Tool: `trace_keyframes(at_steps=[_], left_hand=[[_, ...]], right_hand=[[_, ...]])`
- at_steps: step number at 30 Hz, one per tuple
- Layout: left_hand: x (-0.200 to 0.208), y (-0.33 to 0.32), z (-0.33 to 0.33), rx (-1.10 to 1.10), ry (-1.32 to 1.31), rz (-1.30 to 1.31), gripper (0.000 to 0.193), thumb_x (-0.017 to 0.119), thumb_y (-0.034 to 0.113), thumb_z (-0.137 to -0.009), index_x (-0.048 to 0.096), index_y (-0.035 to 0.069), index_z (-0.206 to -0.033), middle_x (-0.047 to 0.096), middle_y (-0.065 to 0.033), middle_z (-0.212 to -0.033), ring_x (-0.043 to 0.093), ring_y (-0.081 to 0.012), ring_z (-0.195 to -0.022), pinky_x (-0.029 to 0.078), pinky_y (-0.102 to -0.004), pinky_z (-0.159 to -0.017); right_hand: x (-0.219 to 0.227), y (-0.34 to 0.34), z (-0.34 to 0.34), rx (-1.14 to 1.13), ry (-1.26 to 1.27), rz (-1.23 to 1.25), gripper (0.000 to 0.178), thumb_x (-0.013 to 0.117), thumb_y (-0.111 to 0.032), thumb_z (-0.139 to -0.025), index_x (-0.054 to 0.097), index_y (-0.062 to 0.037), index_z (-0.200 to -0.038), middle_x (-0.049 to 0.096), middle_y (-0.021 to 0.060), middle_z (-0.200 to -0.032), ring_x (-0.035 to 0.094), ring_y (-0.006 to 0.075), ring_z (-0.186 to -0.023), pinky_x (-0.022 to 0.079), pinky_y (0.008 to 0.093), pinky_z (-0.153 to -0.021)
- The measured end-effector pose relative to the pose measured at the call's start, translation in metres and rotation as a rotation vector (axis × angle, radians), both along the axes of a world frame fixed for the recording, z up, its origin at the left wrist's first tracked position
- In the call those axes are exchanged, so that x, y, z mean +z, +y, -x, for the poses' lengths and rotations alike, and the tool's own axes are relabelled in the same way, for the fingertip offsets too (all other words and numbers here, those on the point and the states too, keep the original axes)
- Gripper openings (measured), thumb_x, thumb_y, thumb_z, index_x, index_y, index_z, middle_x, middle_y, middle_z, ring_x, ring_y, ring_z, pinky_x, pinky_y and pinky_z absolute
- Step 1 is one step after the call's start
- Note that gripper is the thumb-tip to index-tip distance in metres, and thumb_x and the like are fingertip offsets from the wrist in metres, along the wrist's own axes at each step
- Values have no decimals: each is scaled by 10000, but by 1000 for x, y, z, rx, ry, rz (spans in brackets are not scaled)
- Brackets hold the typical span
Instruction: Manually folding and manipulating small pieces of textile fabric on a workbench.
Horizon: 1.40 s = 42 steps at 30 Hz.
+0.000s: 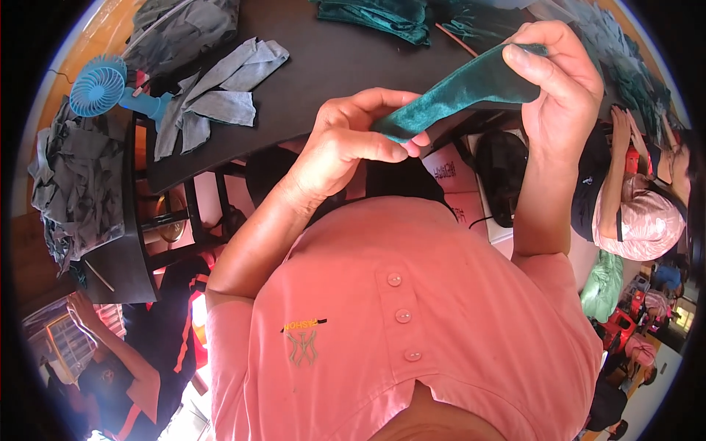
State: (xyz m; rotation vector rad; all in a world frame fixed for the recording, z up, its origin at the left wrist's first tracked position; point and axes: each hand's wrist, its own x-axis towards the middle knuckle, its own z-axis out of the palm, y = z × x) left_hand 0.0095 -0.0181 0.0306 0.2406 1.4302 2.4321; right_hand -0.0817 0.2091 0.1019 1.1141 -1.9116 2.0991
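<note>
A strip of dark green velvet fabric (460, 92) is stretched between my two hands, above the near edge of the dark table. My left hand (360, 132) pinches its narrower end between thumb and fingers. Higher up and to the right, my right hand (562, 73) grips the wider end, thumb pressed on top. The strip slants upward from left to right, its shiny pile showing. Part of each end is hidden behind my fingers.
Grey-green fabric pieces (228, 84) lie on the dark table (331, 62) at left, beside a blue fan (99, 87). Folded green velvet (382, 18) lies at the far side, with a thin stick (456, 40) near it. More cut fabric is heaped left (77, 184). Other people sit both sides.
</note>
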Motion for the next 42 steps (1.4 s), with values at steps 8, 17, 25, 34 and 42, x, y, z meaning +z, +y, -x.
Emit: trace_keyframes(at_steps=[8, 17, 25, 34, 42], left_hand=[[0, 9, 1, 166, -122, 35, 251, 532, -35, -745, 617, -96, -972, 685, -223, -826, 660, -243, -622, 540, -314, -593], [-9, 2, 9, 502, -92, 38, 104, 546, -59, -711, 612, -55, -791, 645, -121, -728, 621, -177, -591, 478, -263, -524], [-12, 7, 10, 570, 39, -48, 118, 531, -86, -723, 613, -55, -801, 638, -106, -775, 604, -182, -633, 477, -270, -580], [3, 4, 19, 645, -32, 49, 92, 510, -77, -727, 593, -40, -742, 590, -83, -728, 554, -165, -599, 458, -255, -568], [4, 6, 15, 646, 111, -132, 107, 508, -83, -756, 596, -22, -745, 586, -74, -796, 531, -153, -647, 460, -271, -579]], right_hand=[[-29, 6, 1, -200, -285, 125, 139, 640, 6, -851, 614, 27, -985, 657, 79, -873, 627, 128, -792, 456, 211, -747], [-80, 6, -11, -230, -441, 401, 126, 665, -64, -853, 600, -13, -948, 637, 67, -761, 575, 144, -542, 436, 272, -441], [-95, 15, -18, -251, -428, 386, 103, 633, -48, -865, 593, -26, -958, 627, 74, -810, 607, 162, -621, 489, 312, -498], [-99, 6, -20, -219, -457, 296, 111, 660, -67, -860, 597, -12, -934, 623, 62, -757, 581, 145, -602, 443, 249, -549], [-99, 8, -25, -247, -419, 313, 92, 659, -10, -841, 605, -14, -916, 620, 48, -773, 574, 118, -625, 419, 232, -544]])
